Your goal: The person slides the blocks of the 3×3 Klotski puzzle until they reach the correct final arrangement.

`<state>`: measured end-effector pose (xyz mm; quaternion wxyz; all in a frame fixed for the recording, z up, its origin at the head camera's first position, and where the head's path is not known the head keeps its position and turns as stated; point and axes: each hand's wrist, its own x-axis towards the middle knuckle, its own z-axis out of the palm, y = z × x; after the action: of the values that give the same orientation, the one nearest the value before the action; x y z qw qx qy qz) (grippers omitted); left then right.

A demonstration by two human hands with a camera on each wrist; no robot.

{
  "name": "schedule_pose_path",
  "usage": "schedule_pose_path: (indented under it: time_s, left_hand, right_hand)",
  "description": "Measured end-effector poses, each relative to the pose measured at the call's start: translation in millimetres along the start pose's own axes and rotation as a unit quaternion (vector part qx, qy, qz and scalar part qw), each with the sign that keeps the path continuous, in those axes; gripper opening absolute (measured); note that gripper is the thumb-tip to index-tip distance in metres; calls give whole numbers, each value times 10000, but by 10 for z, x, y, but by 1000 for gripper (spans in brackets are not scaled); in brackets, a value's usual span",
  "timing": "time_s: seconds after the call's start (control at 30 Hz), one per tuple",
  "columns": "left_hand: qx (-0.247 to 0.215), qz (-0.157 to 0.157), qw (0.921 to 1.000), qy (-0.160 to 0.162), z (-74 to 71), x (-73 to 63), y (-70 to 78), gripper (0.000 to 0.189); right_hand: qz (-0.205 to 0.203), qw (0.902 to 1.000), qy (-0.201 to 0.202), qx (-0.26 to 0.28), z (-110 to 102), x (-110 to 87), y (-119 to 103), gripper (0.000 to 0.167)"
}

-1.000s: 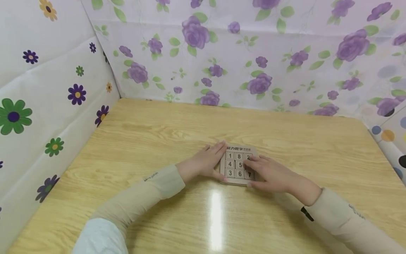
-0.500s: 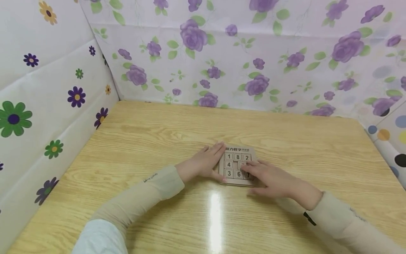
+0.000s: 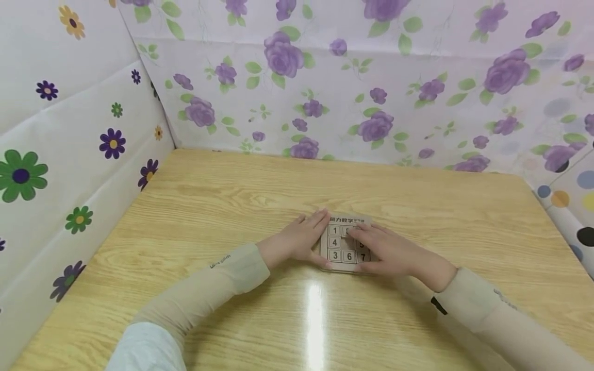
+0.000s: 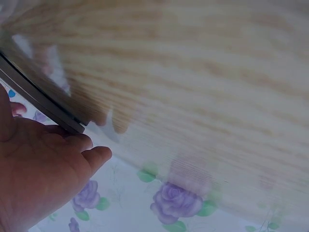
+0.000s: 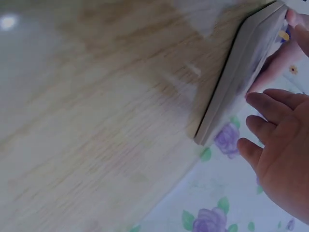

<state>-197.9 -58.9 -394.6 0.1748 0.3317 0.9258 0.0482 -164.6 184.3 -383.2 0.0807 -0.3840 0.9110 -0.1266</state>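
Observation:
A wooden sliding number puzzle (image 3: 343, 267) lies flat on the table, with Chinese lettering along its top. My left hand (image 3: 301, 237) steadies its left side, straight fingers at the upper corner and thumb at the lower one. In the left wrist view, that hand's fingers sit against the puzzle's edge (image 4: 43, 99). My right hand (image 3: 394, 252) reaches over from the right: its index fingertip touches the top row around the 8 tile, and the thumb is by the bottom edge. Tiles 1, 4, 3, 6 and 7 show; 5 is partly covered in the right column, and 2 is hidden.
The wood-grain table (image 3: 241, 196) surrounds the puzzle and reflects a bright light strip in front. A purple-rose cloth (image 3: 283, 54) hangs along the back, a daisy-print cloth (image 3: 79, 219) stands at the left, and dotted fabric (image 3: 560, 199) shows at the right.
The 5 tile has slid from the centre to the right column, leaving a gap in the middle. My right index finger has then moved up and left to the 8. My left hand stays in place.

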Motion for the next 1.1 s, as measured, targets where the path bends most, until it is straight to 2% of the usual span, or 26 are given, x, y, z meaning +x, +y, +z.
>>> schedule_pose_path:
  time_s: [0.33,0.57,0.7,0.83,1.1]
  left_hand:
    - [99,15,9999,96,-21,-5,-23,122]
    - [107,1,9999,49,9,1,-48,123]
    - [65,7,10000,65,28,5,-52,123]
    - [64,17,10000,22,34,8,-45,123]
    - [93,27,9999,39,27,8,-21,122]
  right_hand:
    - [-162,9998,16,-83,49,-24,-35,74]
    - [-204,9997,-117,-39,85,-100,-93,72]
    - [-83,9999,70,60,58,-128,-63,70]
    - [166,9993,310,-91,32,-133,21,69]
    - [16,9998,176,23,54,-48,29,73]
